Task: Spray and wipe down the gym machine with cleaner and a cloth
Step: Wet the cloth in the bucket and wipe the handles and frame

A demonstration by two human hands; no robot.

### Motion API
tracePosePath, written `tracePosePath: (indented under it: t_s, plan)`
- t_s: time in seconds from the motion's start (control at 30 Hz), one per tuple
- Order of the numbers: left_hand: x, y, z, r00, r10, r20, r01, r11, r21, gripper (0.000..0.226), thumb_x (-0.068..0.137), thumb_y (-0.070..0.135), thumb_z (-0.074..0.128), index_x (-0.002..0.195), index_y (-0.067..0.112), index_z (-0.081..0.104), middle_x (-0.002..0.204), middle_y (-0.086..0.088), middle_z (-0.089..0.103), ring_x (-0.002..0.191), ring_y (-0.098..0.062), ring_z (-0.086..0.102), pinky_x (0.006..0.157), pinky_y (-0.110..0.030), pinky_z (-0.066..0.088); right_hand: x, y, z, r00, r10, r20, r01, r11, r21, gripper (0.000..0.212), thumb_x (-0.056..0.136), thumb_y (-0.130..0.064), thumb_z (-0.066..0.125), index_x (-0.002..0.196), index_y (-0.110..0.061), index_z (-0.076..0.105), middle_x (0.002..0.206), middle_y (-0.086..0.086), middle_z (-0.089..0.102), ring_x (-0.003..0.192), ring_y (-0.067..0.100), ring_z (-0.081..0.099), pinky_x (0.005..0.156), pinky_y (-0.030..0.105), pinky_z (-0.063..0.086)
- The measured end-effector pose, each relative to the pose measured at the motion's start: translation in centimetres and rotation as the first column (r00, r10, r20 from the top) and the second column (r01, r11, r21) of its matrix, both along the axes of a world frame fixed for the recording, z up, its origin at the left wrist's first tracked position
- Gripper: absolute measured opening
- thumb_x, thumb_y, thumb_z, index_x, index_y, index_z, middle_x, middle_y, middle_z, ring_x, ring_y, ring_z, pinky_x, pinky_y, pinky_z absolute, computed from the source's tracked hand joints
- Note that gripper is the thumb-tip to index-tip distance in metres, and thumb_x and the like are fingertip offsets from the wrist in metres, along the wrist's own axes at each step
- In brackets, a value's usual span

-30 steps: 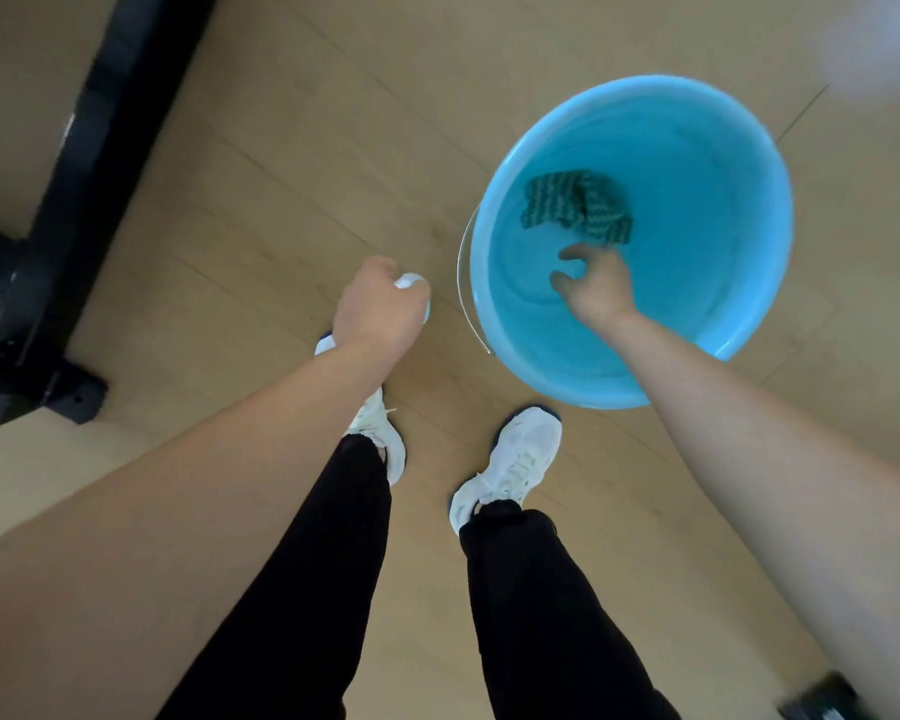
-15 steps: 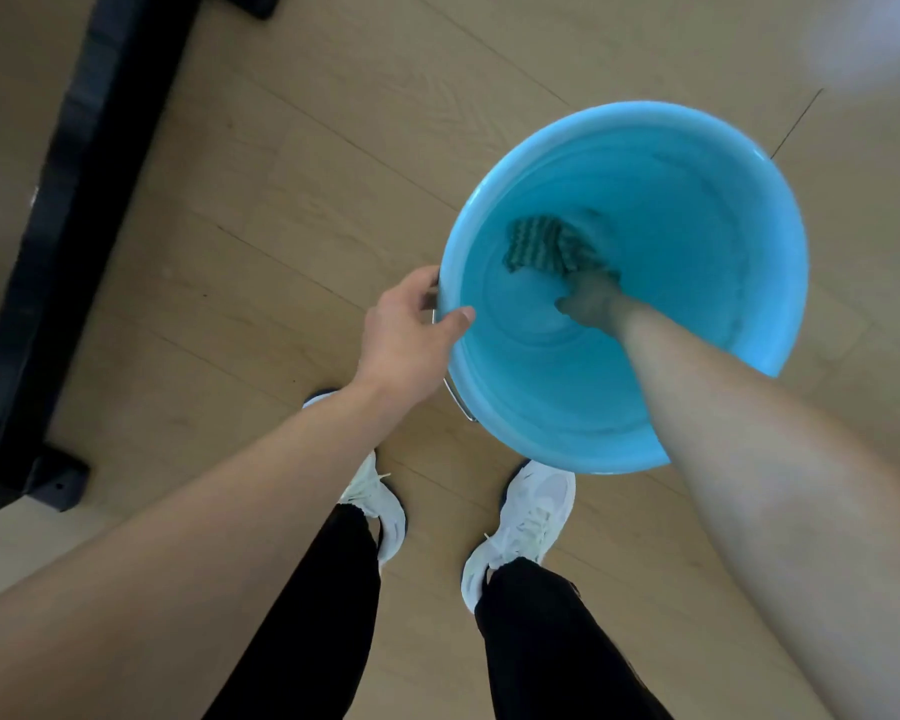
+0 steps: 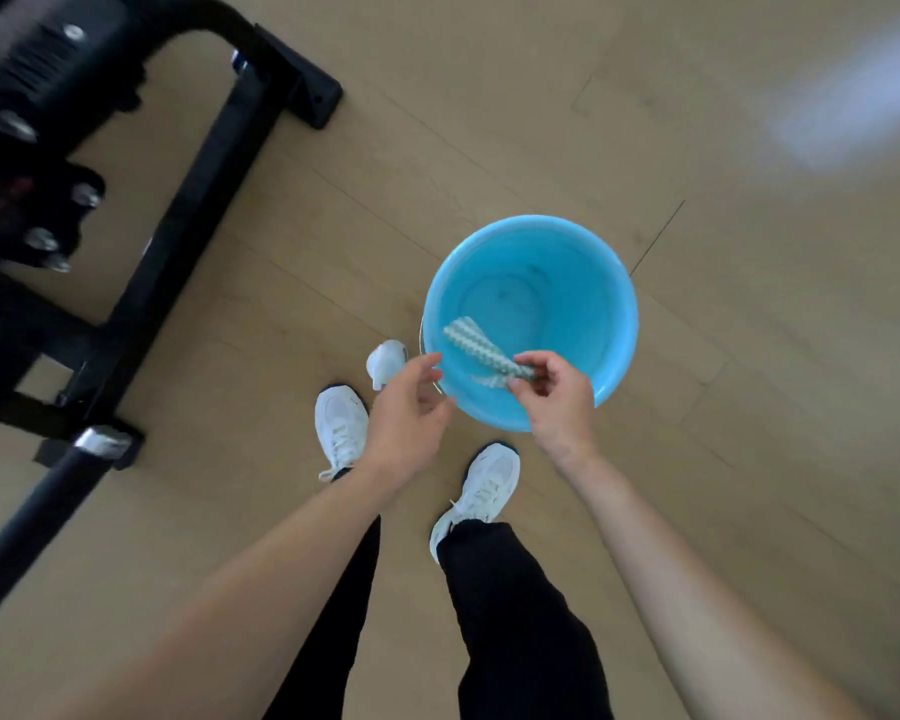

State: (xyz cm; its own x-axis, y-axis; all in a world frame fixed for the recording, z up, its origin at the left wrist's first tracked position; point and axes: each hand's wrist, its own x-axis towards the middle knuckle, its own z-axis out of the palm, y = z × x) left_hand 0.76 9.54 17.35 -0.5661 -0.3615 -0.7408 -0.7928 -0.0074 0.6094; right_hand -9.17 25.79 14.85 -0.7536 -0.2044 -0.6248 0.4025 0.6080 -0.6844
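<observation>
My right hand (image 3: pixel 557 402) pinches a green-and-white striped cloth (image 3: pixel 476 345) and holds it up over the near side of the blue bucket (image 3: pixel 593 283). Just left of the cloth is my left hand (image 3: pixel 409 413), fingers loosely spread and holding nothing. A white object, probably the cleaner bottle (image 3: pixel 385 361), stands on the floor left of the bucket, beside my left hand. The black gym machine (image 3: pixel 126 200) fills the upper left of the view, blurred.
The bucket stands on a light wooden floor (image 3: pixel 697 122). My two white shoes (image 3: pixel 341 423) are just behind it. A black bar with a chrome end (image 3: pixel 100 441) of the machine reaches in from the lower left.
My right hand has lifted the cloth out of the bucket's bottom. The left hand let go of the bucket rim and came toward the cloth. My head rose, so the bucket looks smaller.
</observation>
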Motion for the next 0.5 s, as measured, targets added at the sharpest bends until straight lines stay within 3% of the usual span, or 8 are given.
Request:
tracePosePath:
  t_s: [0.1,0.2,0.33,0.43,0.5]
  plan:
    - [0.6,-0.2,7.0,0.986,-0.117,-0.121,0.111,0.992,-0.057,0.066,0.088,0.021,0.077,0.148,0.03,0.05,0.133,0.02,0.052,0.123,-0.005,0.054,0.103,-0.028,0.047,1.9,0.2,8.4,0.999,-0.018,0.036,0.021,0.995,-0.095,0.022,0.095,-0.01,0.072,0.09,-0.031,0.071,0.082,-0.008,0.074,0.082,0.016,0.072,0.081,0.034,0.06]
    - [1.0,-1.1,13.0,0.962,-0.216,-0.169,0.199,0.973,-0.113,0.065,0.088,0.016,0.08,0.146,0.031,0.056,0.137,0.012,0.05,0.133,-0.013,0.05,0.106,-0.029,0.045,2.9,-0.3,15.5,0.996,0.074,0.041,-0.066,0.984,-0.168,0.019,0.096,-0.012,0.072,0.089,-0.029,0.072,0.08,-0.012,0.072,0.078,0.003,0.065,0.077,0.023,0.054]
    - [2.8,-2.3,22.0,0.904,-0.363,-0.224,0.313,0.922,-0.228,0.052,0.089,0.022,0.079,0.138,0.032,0.064,0.144,0.004,0.053,0.134,-0.015,0.048,0.111,-0.044,0.045,3.3,-1.4,25.4,0.965,0.255,0.057,-0.229,0.929,-0.292,0.007,0.096,-0.009,0.071,0.095,-0.014,0.075,0.083,-0.007,0.072,0.078,0.001,0.065,0.077,0.016,0.051]
    - [5.4,-2.6,27.9,0.886,-0.401,-0.234,0.321,0.893,-0.315,0.056,0.089,0.019,0.078,0.14,0.034,0.061,0.145,0.009,0.051,0.132,-0.012,0.047,0.111,-0.033,0.039,3.5,-2.3,31.4,0.92,0.388,0.051,-0.345,0.866,-0.362,0.01,0.097,-0.015,0.071,0.092,-0.021,0.077,0.083,-0.005,0.075,0.082,0.005,0.066,0.08,0.018,0.052]
    - [7.6,-2.5,31.1,0.89,-0.395,-0.227,0.305,0.887,-0.346,0.051,0.088,0.032,0.075,0.138,0.033,0.062,0.144,0.012,0.052,0.131,-0.012,0.047,0.109,-0.03,0.039,3.9,-3.1,34.8,0.87,0.49,0.061,-0.433,0.816,-0.384,0.01,0.099,-0.022,0.071,0.093,-0.022,0.079,0.085,-0.005,0.075,0.083,0.006,0.065,0.081,0.018,0.051]
